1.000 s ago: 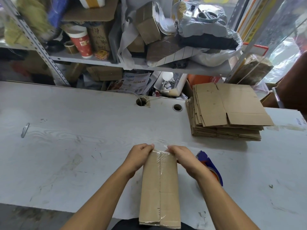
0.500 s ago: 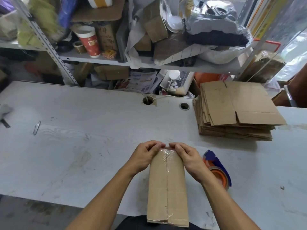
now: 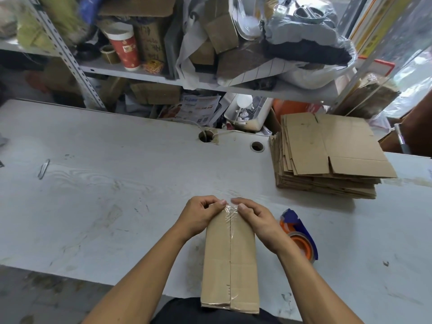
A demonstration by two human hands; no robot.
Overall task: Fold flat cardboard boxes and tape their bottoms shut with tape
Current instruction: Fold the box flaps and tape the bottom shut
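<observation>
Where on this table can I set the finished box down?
Bare tabletop lies left of the box, between it and the small metal clip. The right is crowded: tape dispenser and flat cardboard stack.

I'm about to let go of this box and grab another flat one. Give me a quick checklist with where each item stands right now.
1. Tape along the centre seam of the box: ok, a clear strip runs its length.
2. Tape end folded over the far edge: cannot tell; left hand and right hand are pressing it there.
3. Near end of tape stuck down: ok.
4. Tape dispenser within reach: ok, on the table beside the right wrist.
5. Stack of flat boxes available: ok, far right.
</observation>
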